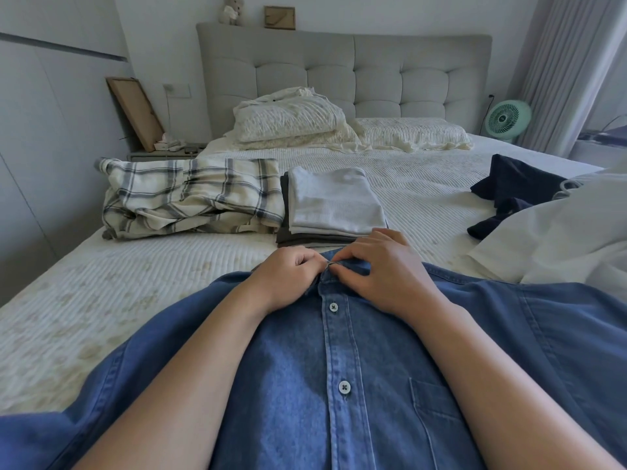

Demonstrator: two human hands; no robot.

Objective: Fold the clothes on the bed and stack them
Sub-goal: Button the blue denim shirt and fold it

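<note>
Both hands pinch the collar of the denim shirt [339, 368] spread at the bed's [169, 252] near edge: left hand [288, 276], right hand [383, 273], fingers curled.

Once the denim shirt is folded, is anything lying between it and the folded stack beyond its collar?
Nothing visible. The denim shirt lies flat with its collar right at the near edge of the folded stack. Left hand and right hand both pinch the collar. The plaid garment sits beside the stack.

No words or numbers can be read anywhere here. No label, brand or sign shows lettering.
</note>
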